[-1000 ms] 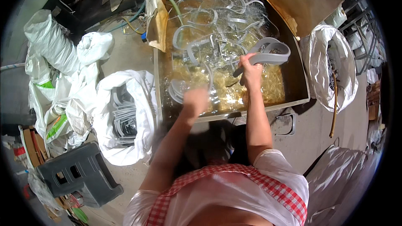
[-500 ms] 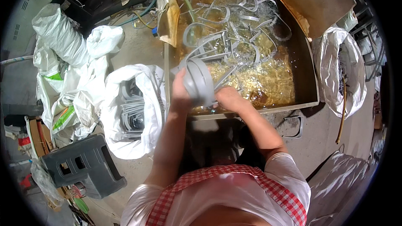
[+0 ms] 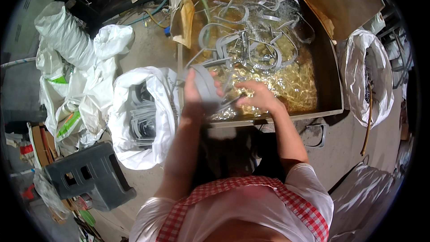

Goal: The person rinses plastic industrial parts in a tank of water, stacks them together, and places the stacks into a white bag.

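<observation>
My left hand (image 3: pixel 192 94) is closed round a stack of curved grey plastic strips (image 3: pixel 206 85), held at the front left of a metal tank; motion blurs it slightly. Just right of the stack is my right hand (image 3: pixel 260 96), with thumb and fingers apart. A thin dark strip end (image 3: pixel 234 101) reaches from the stack toward its fingertips, and no firm grip on it shows. Beyond both hands, a tangle of grey looped strips (image 3: pixel 251 45) lies in shallow, rippling yellowish water (image 3: pixel 291 80).
The metal tank's near rim (image 3: pixel 304 115) runs in front of me. On the left stands an open white sack (image 3: pixel 121 130) with grey strips inside, beside a dark plastic step stool (image 3: pixel 89 175). Another open sack (image 3: pixel 349 71) stands on the right with a stick (image 3: pixel 368 121) against it.
My right hand has moved off the stack, to the right and slightly away from me, its fingers opening. The stack in my left hand has tilted and shifted a little left.
</observation>
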### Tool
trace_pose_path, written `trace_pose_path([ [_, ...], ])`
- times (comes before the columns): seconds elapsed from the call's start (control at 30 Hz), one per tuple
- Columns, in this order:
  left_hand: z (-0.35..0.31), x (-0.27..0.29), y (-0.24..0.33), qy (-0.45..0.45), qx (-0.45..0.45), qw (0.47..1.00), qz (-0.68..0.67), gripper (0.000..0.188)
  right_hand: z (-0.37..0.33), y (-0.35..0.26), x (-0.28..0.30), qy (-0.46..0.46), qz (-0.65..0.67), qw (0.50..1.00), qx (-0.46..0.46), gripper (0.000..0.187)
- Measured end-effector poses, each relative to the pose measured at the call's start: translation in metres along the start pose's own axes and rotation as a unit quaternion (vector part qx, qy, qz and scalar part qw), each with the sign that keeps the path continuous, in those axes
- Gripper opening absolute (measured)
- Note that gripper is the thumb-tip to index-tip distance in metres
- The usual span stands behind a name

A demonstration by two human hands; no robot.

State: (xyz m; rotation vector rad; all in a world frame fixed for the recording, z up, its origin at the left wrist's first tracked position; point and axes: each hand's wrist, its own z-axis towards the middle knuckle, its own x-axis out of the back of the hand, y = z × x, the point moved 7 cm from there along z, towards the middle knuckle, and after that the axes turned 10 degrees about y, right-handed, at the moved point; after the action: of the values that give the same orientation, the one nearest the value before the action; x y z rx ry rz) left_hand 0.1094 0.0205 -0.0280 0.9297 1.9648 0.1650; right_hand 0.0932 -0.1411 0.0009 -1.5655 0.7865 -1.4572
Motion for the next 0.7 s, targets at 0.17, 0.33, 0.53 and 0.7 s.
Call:
trace_pose_path([
  [0.17,-0.004,-0.013,-0.054,-0.186,0.142,0.963,0.130,0.059,0.014,-0.027,0.020,0.262,-0.205,0.919,0.213,0.051],
  [0.33,-0.039,-0.029,-0.096,-0.350,0.265,0.872,0.219,0.063,0.019,-0.011,0.008,0.157,-0.065,0.958,0.231,0.038],
  [0.53,-0.053,-0.046,-0.085,-0.322,0.246,0.872,0.276,0.075,0.023,0.017,-0.003,0.126,-0.066,0.967,0.209,0.035],
  [0.7,-0.051,-0.044,-0.081,-0.314,0.204,0.858,0.352,0.070,0.022,0.002,-0.004,0.131,0.062,0.962,0.230,0.031],
])
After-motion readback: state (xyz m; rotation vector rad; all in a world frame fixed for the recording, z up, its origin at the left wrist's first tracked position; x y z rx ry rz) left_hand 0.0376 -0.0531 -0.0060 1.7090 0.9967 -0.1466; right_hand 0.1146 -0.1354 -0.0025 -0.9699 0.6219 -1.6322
